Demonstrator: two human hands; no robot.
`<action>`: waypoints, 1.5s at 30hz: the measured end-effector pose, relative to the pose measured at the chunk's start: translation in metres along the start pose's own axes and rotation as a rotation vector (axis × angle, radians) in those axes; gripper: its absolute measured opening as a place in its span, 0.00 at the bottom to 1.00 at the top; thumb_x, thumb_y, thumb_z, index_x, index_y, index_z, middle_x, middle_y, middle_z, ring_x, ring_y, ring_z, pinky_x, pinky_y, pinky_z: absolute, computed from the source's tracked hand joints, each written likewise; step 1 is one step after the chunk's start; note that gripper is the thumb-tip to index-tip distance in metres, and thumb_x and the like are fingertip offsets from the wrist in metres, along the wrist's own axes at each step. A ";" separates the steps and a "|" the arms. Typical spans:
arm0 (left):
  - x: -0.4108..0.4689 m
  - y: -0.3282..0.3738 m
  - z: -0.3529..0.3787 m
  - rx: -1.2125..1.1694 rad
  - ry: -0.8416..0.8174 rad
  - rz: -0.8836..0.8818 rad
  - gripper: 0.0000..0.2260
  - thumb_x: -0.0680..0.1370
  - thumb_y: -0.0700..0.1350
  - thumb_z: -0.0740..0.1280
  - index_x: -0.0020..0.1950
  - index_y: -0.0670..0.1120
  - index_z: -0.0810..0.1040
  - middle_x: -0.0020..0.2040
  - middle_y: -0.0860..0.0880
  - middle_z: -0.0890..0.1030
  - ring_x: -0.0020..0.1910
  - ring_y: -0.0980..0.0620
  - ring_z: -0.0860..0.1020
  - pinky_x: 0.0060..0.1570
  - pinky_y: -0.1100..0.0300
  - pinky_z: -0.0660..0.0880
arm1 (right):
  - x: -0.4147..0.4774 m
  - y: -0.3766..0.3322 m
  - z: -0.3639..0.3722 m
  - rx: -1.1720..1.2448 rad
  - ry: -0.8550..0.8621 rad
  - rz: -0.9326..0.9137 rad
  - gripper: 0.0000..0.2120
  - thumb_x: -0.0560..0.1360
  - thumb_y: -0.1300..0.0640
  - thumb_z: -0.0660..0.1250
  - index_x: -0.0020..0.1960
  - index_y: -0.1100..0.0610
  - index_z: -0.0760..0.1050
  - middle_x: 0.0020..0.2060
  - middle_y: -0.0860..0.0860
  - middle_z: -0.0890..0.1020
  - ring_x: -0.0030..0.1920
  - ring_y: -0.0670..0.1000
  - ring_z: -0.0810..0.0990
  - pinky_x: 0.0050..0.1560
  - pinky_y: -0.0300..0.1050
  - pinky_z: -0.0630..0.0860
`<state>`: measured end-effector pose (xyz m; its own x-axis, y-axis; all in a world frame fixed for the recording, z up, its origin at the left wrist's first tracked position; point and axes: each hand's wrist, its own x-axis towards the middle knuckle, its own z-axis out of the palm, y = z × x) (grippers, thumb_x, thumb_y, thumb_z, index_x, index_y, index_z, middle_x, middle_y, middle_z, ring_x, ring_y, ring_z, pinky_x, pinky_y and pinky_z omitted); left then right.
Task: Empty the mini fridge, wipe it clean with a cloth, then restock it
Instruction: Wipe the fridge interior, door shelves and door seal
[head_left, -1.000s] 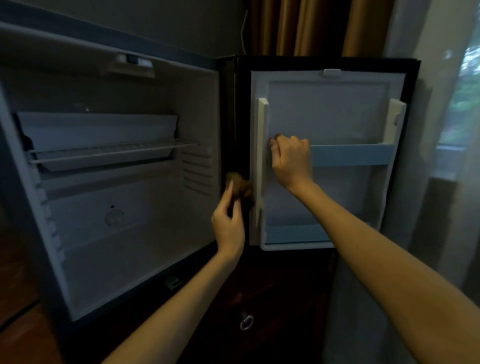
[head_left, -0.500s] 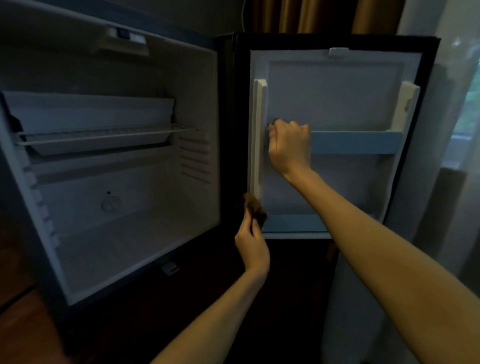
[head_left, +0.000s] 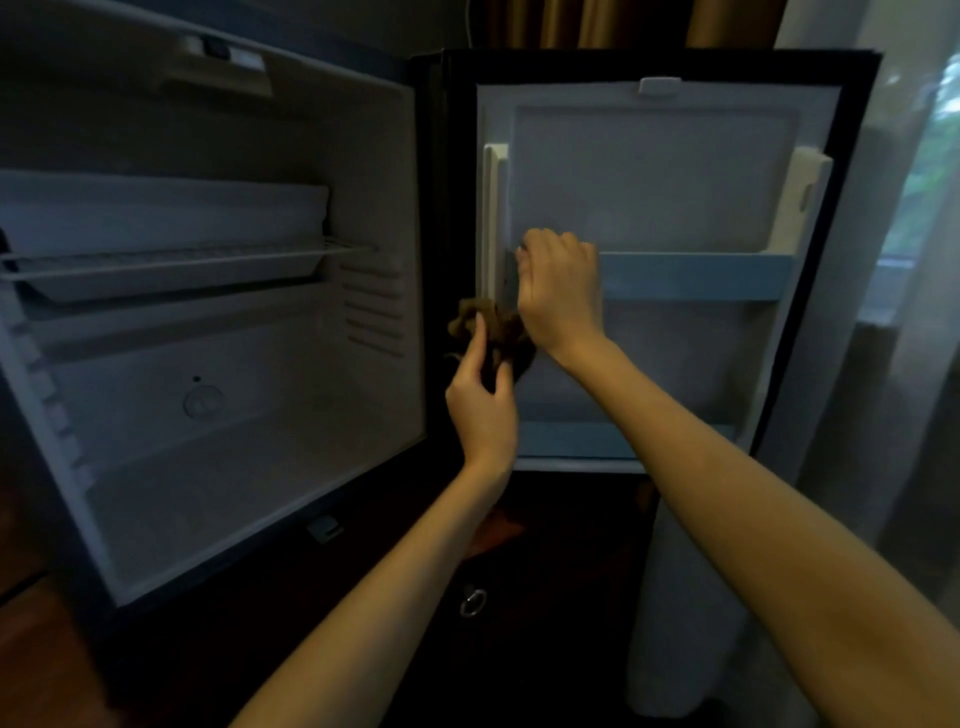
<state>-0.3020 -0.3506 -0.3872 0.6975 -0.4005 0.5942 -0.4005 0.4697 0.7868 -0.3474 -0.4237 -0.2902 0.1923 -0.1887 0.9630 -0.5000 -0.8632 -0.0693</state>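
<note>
Two grips meet on the inside of the open door. The left hand pinches a crumpled brown cloth between thumb and fingers, holding it up at the hinge-side edge of the white door liner (whether the cloth actually presses on the plastic cannot be told in this dim light). Just above and right of it, almost touching the cloth, the right hand is curled tight over the left end of the upper door rail, a pale blue bar. The lower door rail, also blue, runs near the bottom of the door behind the left wrist. To the left, the mini fridge stands open, with a wire shelf across its upper half under a white tray. Below the fridge sits a dark cabinet with a metal ring pull. A brown curtain hangs above the door, and a window shows at the far right.
</note>
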 end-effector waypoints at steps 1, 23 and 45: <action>0.008 0.002 0.001 0.011 -0.004 0.018 0.25 0.77 0.32 0.65 0.73 0.47 0.68 0.66 0.52 0.75 0.64 0.61 0.71 0.64 0.68 0.68 | -0.013 0.002 -0.001 0.040 0.013 -0.023 0.08 0.77 0.63 0.59 0.51 0.63 0.76 0.47 0.59 0.78 0.49 0.61 0.76 0.51 0.49 0.64; -0.097 -0.027 0.044 -0.724 0.292 -1.261 0.07 0.80 0.39 0.64 0.57 0.40 0.76 0.64 0.41 0.76 0.53 0.47 0.78 0.43 0.60 0.76 | -0.150 0.047 -0.024 -0.207 -0.511 0.105 0.23 0.81 0.50 0.54 0.42 0.60 0.83 0.38 0.59 0.84 0.38 0.60 0.83 0.35 0.48 0.74; -0.093 -0.005 0.020 -0.536 0.205 -1.275 0.17 0.77 0.38 0.69 0.66 0.41 0.73 0.63 0.43 0.77 0.62 0.45 0.76 0.51 0.56 0.74 | -0.111 0.061 -0.078 0.157 -1.165 0.295 0.15 0.82 0.59 0.58 0.65 0.58 0.77 0.62 0.53 0.79 0.60 0.52 0.76 0.56 0.42 0.69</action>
<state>-0.3763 -0.3314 -0.4428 0.4970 -0.6753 -0.5450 0.8084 0.1319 0.5737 -0.4651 -0.4190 -0.3811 0.7733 -0.6262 0.0992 -0.5603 -0.7481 -0.3555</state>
